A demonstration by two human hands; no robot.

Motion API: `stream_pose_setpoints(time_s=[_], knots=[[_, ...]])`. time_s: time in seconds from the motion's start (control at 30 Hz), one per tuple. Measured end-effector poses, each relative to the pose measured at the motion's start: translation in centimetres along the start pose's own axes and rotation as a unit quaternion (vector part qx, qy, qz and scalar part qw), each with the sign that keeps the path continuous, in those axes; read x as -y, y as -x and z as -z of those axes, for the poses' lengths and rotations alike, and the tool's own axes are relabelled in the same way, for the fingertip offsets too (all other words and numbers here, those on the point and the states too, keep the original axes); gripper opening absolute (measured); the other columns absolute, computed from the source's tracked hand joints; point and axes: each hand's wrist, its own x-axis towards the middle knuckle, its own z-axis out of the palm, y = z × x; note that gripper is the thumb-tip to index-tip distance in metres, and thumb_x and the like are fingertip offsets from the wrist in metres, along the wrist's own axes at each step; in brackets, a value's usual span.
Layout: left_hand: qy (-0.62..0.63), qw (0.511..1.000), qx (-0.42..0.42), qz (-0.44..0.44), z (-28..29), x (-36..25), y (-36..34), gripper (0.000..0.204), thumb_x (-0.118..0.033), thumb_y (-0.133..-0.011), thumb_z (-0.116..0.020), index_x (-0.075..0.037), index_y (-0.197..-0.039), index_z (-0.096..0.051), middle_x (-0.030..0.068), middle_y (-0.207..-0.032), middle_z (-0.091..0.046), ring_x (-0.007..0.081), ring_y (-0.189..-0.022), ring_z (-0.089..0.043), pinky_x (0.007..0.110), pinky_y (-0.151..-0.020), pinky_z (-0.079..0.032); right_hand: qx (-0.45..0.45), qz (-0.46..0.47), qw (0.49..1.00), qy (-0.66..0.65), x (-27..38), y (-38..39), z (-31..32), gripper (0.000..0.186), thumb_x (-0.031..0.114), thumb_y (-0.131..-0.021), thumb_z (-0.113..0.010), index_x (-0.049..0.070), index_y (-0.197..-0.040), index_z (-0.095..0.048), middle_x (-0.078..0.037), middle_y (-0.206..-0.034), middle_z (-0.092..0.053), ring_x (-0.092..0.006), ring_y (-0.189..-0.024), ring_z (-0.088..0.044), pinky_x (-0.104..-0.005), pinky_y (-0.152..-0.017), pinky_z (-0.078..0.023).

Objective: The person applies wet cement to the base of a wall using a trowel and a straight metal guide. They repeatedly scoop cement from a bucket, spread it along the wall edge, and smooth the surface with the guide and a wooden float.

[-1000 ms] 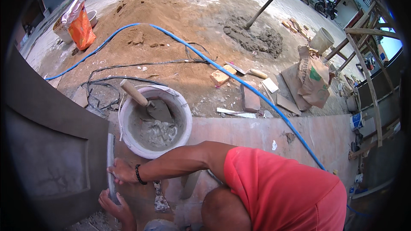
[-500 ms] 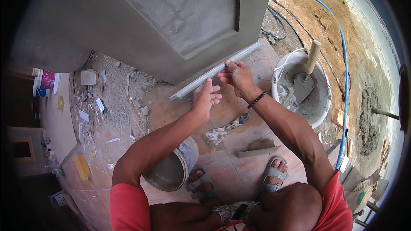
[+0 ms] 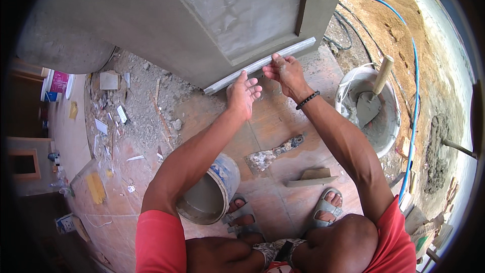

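A long, narrow grey straightedge (image 3: 222,85) lies against the lower face of a plastered grey block (image 3: 166,45) with a recessed panel. My left hand (image 3: 243,95) has its uppermost digit pressed on the bar's middle, while its other fingers are loosely spread below. To its right, my right hand (image 3: 287,75), with a dark bead bracelet at the wrist, pinches the lower edge with thumb and forefinger; its remaining fingers curl. Whether any fingertips reach behind the bar is hidden. On the tiles beneath my arms lie a mortar-crusted scraper (image 3: 273,152) and a flat trowel (image 3: 312,177).
A white bucket (image 3: 395,130) at right holds wet mortar and a wooden-handled trowel (image 3: 383,76). Another bucket (image 3: 226,176) stands by my left foot. Rubble (image 3: 139,96) covers the floor at left. A blue hose (image 3: 415,71) runs along a sand pile (image 3: 391,10).
The straightedge has moved up the block's face from its bottom edge, with both hands following. My view has shifted slightly, so the buckets and floor tools appear farther right.
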Motion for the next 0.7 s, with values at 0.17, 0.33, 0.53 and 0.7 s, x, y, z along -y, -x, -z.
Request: stream_pose_setpoints(time_s=[0.17,0.33,0.53,0.7], knots=[[0.006,1.000,0.008,0.002,-0.8,-0.3,-0.7,0.048,-0.038,-0.090,-0.061,-0.002,-0.116,-0.042,0.0093,-0.093,-0.057,0.0238,-0.078,-0.058,0.036,-0.069,-0.046,-0.004,0.031,0.999,0.005,0.4,-0.7,0.4,0.049,0.014,-0.091,-0.062,-0.013,-0.116,-0.029,-0.019,-0.090,-0.057,-0.0230,-0.071,-0.066,-0.0292,-0.057,-0.059],[0.015,1.000,-0.006,0.010,-0.8,-0.6,-0.9,0.044,-0.036,-0.091,-0.060,-0.003,-0.114,-0.043,0.0087,-0.092,-0.057,0.0237,-0.077,-0.058,0.036,-0.068,-0.046,-0.021,0.044,0.999,-0.011,0.4,-0.5,-0.3,0.058,0.013,-0.088,-0.065,-0.012,-0.120,-0.023,-0.020,-0.091,-0.058,-0.0252,-0.073,-0.067,-0.0310,-0.059,-0.060],[0.012,1.000,-0.011,0.007,-1.2,-0.6,-1.1,0.042,-0.036,-0.091,-0.059,-0.004,-0.113,-0.044,0.0081,-0.089,-0.058,0.0231,-0.073,-0.058,0.035,-0.065,-0.046,-0.017,0.036,0.999,-0.024,0.6,-0.8,0.0,0.062,0.013,-0.087,-0.068,-0.010,-0.122,-0.023,-0.020,-0.092,-0.058,-0.0269,-0.074,-0.067,-0.0320,-0.061,-0.060],[0.011,1.000,0.000,-0.004,-1.2,-0.4,-1.0,0.042,-0.036,-0.092,-0.059,-0.003,-0.114,-0.044,0.0077,-0.088,-0.058,0.0226,-0.072,-0.059,0.034,-0.065,-0.046,-0.013,0.041,0.999,-0.026,0.8,-0.9,0.1,0.062,0.014,-0.087,-0.068,-0.010,-0.123,-0.023,-0.020,-0.091,-0.058,-0.0271,-0.073,-0.067,-0.0329,-0.061,-0.060]])
